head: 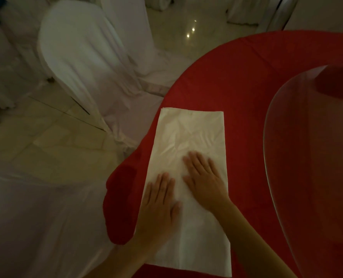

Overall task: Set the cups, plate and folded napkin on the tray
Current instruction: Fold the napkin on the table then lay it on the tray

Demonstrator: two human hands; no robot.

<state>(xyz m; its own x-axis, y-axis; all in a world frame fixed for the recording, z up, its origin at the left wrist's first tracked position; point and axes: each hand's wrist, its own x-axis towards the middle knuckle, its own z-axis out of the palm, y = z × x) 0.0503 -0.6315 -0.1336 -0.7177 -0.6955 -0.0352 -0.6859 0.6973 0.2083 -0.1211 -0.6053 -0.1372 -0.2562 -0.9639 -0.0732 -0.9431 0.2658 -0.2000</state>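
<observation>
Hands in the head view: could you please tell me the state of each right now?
Left hand: open, pressing flat on the napkin.
Right hand: open, also flat on the napkin.

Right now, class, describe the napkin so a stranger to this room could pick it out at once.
Find the round table in the red cloth. Near its edge lies the napkin, a long white rectangle, with the left hand and right hand pressed flat on it. It is the only white thing on the red; the glass disc beside it is clear and round.
</observation>
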